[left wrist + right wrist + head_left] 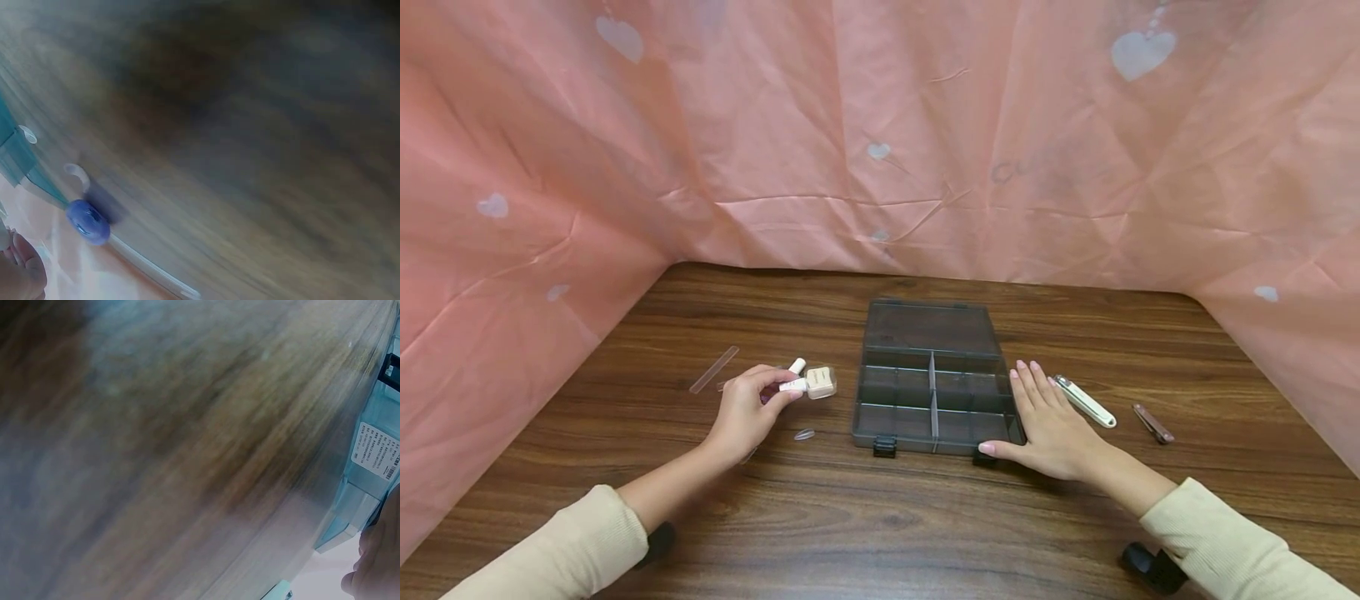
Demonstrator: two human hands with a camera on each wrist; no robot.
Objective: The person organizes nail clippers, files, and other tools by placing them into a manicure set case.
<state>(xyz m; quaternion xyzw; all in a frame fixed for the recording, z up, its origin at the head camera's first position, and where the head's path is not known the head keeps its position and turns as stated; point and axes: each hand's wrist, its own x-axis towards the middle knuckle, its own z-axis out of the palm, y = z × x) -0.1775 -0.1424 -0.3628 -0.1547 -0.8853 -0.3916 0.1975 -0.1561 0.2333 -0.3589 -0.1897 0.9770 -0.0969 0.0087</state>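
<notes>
In the head view my left hand [751, 412] pinches the white cap [793, 385] of a nail polish bottle [822, 382] with a beige body, between thumb and fingers. A second white cap [797, 365] shows just beyond the fingertips, its lower part hidden by the hand. A purple rounded object [89, 222] lies on the table in the left wrist view. My right hand [1052, 425] rests along the right side of a grey see-through compartment box [868, 440], fingers straight, thumb at its front edge. The box's lid [928, 323] is tilted back.
Right of the box lie a white nail clipper [1086, 402] and a smaller pinkish clipper [1152, 423]. A clear strip [713, 369] lies left of my left hand, and a clear nail tip [804, 434] in front of the bottle. Pink curtain [880, 125] encloses the wooden table's back and sides.
</notes>
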